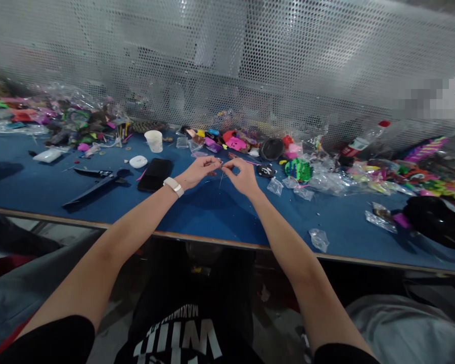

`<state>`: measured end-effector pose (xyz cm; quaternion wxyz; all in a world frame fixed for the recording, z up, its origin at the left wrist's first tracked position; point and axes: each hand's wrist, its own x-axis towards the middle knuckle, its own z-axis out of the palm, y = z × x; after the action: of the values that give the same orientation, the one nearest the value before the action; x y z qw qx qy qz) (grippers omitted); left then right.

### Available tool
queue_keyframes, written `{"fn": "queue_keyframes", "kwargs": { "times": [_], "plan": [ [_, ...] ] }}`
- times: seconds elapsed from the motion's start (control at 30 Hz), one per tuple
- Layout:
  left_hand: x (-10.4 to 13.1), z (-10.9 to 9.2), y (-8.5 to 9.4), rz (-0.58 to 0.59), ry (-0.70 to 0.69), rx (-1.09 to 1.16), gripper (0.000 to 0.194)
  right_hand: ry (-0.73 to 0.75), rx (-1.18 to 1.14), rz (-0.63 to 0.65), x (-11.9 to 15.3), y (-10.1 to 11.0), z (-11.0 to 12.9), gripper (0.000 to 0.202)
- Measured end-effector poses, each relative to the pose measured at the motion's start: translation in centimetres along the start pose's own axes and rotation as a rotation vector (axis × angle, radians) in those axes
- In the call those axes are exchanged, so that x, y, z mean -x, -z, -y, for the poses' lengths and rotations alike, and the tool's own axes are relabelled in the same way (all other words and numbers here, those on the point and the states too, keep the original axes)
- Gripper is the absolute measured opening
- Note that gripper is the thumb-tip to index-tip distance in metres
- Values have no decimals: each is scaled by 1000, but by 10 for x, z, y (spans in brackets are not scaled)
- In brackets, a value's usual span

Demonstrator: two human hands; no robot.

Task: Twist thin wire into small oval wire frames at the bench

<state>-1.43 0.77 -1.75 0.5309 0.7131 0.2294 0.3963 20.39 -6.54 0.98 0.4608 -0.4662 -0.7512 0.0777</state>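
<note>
Your right hand (241, 174) has thumb and finger pinched on a thin thread (222, 178), which hangs down in front of you, above the blue table (208, 217). Your left hand (200, 171) has its fingertips at the same place, just beside the right ones; whether it also grips, I cannot tell, the detail is too small. Near your left wrist lies a black phone (155, 175), and behind it stands a white cup (154, 142).
</note>
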Motion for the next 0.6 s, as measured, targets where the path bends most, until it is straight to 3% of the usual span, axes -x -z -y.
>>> {"fn": "queue_keyframes", "kwargs": {
  "times": [0.1,0.23,0.37,0.6],
  "plan": [
    [-1,4,-3,-140,-18,-91,33,-33,19,-7,1,-3,2,14],
    [2,-2,-4,-248,-233,-426,21,-76,15,-13,3,-6,3,14],
    [5,-10,-4,-236,-381,-696,12,-97,-9,-16,5,-7,3,10],
    [4,-7,-4,-176,-376,-812,12,-142,-42,-34,4,-8,2,12]
  ]
}}
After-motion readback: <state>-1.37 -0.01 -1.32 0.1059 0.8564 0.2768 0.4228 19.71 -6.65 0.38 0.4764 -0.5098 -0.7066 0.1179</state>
